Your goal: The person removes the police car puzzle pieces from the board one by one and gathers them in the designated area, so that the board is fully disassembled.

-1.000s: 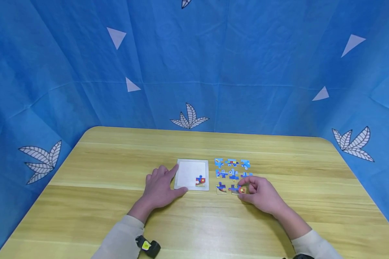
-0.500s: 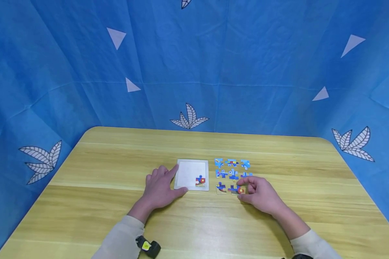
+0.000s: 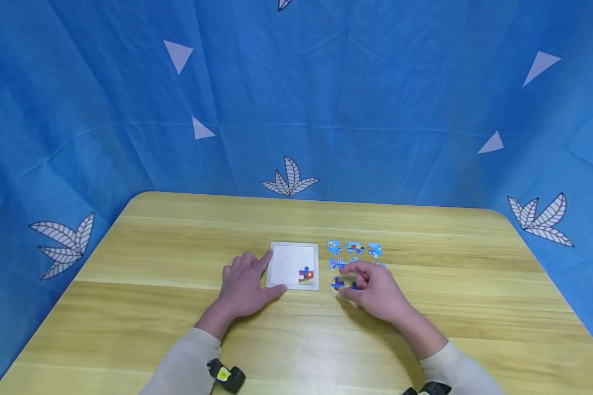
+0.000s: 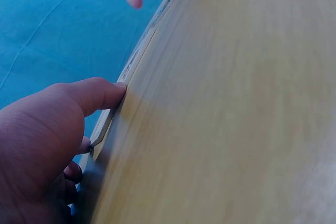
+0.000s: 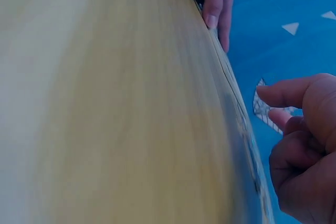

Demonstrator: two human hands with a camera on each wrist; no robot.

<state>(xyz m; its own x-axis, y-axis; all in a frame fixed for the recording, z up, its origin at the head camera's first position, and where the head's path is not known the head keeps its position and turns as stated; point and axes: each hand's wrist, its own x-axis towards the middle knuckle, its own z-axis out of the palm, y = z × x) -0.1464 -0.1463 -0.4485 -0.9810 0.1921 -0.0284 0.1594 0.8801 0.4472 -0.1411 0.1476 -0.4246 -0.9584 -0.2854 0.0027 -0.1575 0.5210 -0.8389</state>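
Note:
A shallow white puzzle tray (image 3: 284, 260) lies on the table in the head view, with a red, blue and yellow jigsaw piece (image 3: 306, 275) in its near right corner. My left hand (image 3: 244, 285) rests at the tray's left side, index finger at the left edge and thumb on the near edge. My right hand (image 3: 378, 291) is over the loose pieces, thumb and index finger apart around a blue and yellow jigsaw piece (image 3: 337, 283). In the right wrist view, nothing shows between those fingertips. The hand partly covers the other near-row pieces.
Loose jigsaw pieces form rows right of the tray; a light blue piece (image 3: 374, 250) sits in the far row. The wooden table (image 3: 202, 230) ends at a blue curtain (image 3: 400, 109). Dark wrist cameras sit on both sleeves.
My right hand has moved left from the piece with the red ring to the near-left piece, and now covers more of the rows. The left hand and tray have stayed in place.

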